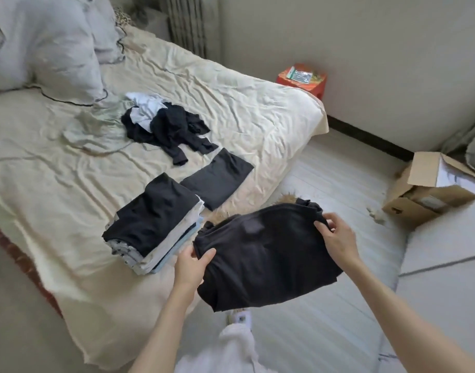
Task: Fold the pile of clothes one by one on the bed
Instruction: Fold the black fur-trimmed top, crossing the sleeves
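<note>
Gripping black garment (263,262) — left hand (190,267) | right hand (338,238) — both pinch edges

Bare sheet ran along the bed (244,109) near its foot edge. The folded stack (153,222), a flat black piece (217,179) and the unfolded heap (163,125) (a loose diagonal) blocked the middle; pillows (48,44) crowded the head corner.

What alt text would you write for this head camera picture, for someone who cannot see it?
A person's left hand and right hand hold a dark garment in the air beside a bed. On the bed lie a stack of folded clothes, one folded dark piece and an unfolded pile.
</note>
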